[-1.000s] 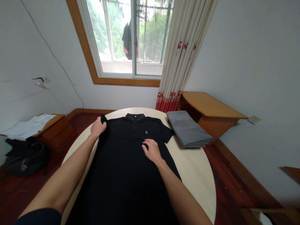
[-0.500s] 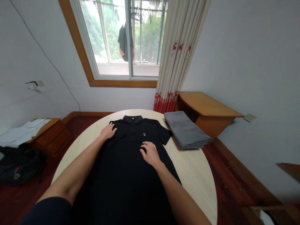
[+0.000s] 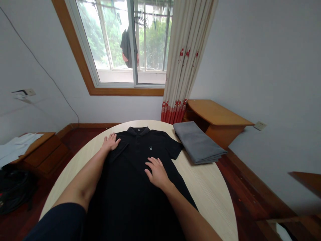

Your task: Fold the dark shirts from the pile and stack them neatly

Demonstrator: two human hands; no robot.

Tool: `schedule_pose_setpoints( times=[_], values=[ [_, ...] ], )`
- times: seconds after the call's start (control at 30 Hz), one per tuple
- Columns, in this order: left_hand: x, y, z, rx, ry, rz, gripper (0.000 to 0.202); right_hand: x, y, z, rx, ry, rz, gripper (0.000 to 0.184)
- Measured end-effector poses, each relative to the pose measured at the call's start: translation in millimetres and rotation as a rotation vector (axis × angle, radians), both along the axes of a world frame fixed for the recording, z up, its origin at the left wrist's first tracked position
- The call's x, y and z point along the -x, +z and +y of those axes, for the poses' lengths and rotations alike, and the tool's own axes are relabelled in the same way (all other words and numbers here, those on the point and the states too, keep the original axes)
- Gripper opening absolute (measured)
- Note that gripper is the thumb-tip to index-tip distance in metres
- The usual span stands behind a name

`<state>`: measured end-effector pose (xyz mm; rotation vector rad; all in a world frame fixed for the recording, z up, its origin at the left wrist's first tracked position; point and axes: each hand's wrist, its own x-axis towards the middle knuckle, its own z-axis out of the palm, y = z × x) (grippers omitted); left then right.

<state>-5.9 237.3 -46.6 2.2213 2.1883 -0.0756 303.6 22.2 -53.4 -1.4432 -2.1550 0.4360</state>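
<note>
A black polo shirt (image 3: 135,180) lies face up on a round light-wood table (image 3: 208,187), collar toward the window. Its left sleeve is folded in over the body. My left hand (image 3: 110,142) lies flat and open on that folded left shoulder. My right hand (image 3: 154,170) rests open with fingers spread on the shirt's chest, just below the small white logo (image 3: 150,147). The right sleeve still spreads out toward a folded grey cloth (image 3: 197,142).
The folded grey cloth lies at the table's far right edge. A wooden desk (image 3: 215,115) stands behind it by the curtain (image 3: 183,63). A low wooden cabinet (image 3: 37,152) with white cloth on it stands at the left, and a black bag (image 3: 12,190) lies on the floor.
My left hand held the left sleeve bunched at the shirt's edge, then folded it inward and opened flat on it. My right hand slid slightly down the chest. The view shifted.
</note>
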Motion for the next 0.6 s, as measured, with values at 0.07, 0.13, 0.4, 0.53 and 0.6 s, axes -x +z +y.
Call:
schedule_pose_setpoints(
  times=[0.07,0.13,0.4,0.53,0.6],
  values=[
    [-9.1,4.2,-8.5,-0.020,-0.004,0.021,0.071,0.3,2.6,-1.0,-0.001,0.008,-0.020,0.037],
    [-21.0,5.9,-25.8,-0.082,-0.030,0.030,0.070,-6.4,8.6,2.0,-0.043,-0.049,-0.019,0.035],
    [-36.8,-8.7,-126.8,-0.132,-0.113,0.001,0.070,-75.5,44.5,52.3,0.147,-0.689,-0.189,0.045],
    [-29.4,-12.1,-146.5,-0.111,-0.073,0.003,0.066,-84.9,39.7,75.0,0.369,-0.774,-0.298,0.047],
    [-27.4,-12.5,-149.5,-0.110,-0.070,-0.005,0.064,-84.4,34.7,82.4,0.373,-0.791,-0.298,0.048]
  ],
)
